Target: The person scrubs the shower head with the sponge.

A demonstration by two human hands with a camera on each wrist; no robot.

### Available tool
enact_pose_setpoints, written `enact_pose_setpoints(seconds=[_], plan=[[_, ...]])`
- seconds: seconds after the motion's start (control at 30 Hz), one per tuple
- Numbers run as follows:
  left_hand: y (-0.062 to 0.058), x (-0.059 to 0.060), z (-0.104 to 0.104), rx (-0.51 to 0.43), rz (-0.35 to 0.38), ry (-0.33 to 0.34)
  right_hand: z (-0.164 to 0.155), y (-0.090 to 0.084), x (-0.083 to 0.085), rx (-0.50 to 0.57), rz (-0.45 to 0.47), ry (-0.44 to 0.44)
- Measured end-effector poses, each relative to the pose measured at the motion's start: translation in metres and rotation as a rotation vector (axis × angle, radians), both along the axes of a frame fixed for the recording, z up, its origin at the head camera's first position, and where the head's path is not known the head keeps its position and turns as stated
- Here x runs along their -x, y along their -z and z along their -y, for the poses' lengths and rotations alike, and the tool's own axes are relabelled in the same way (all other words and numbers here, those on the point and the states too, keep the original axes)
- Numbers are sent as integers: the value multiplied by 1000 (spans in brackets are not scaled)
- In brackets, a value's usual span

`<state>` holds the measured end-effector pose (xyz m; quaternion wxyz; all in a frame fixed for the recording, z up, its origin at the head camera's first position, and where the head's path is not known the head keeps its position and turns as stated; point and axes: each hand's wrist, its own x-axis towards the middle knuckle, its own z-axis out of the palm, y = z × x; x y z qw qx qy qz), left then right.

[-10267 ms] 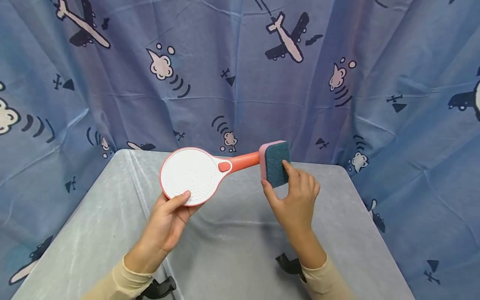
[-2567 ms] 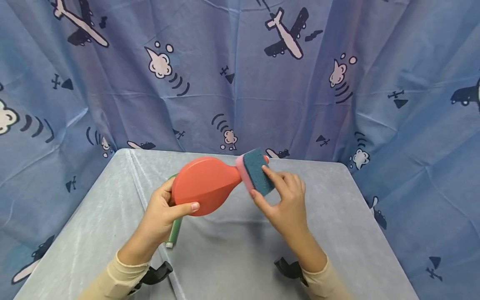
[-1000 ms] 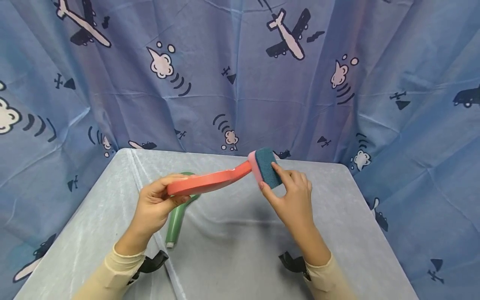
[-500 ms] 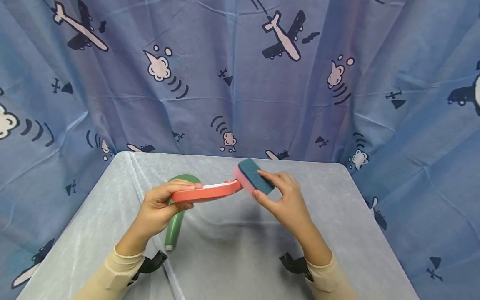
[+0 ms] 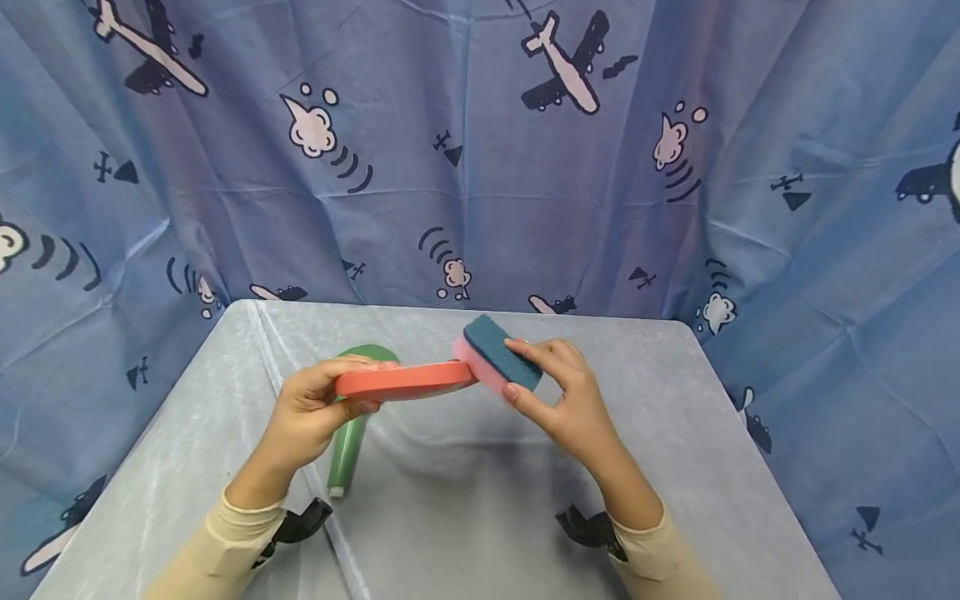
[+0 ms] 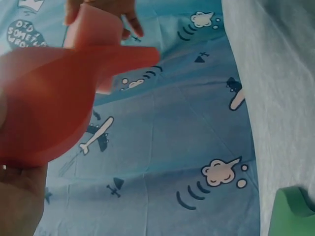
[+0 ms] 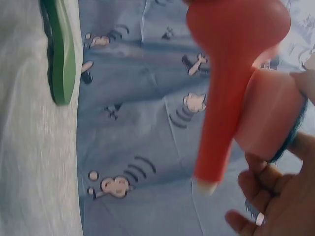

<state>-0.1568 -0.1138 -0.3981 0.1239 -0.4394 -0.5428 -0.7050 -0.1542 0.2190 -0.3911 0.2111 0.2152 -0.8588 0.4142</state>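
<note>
Rotated since half a second ago: red shower head (image 5: 401, 380), now flat and edge-on above the grey-covered table (image 5: 675, 467). Green shower head (image 5: 347, 442) lies on the table beneath, partly hidden by the left hand (image 5: 311, 408), which pinches the red head's rim. Right hand (image 5: 562, 400) grips the pink-and-teal sponge (image 5: 491, 364) against its handle.

On the blue patterned curtain (image 6: 187, 123), at the upper left of the left wrist view, a printed bubble is seen with "DID SOMET…"; the rest is cut off; no other lettering can be read.
</note>
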Motion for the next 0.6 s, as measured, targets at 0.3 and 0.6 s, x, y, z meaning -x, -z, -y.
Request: enact_pose_setpoints(seconds=[0.3,0.6], plan=[[-5,4,5,-409,343,12,-8,9,14,129,127,226],[-8,4,2,-391,565,19,-4,10,14,501,176,-25]])
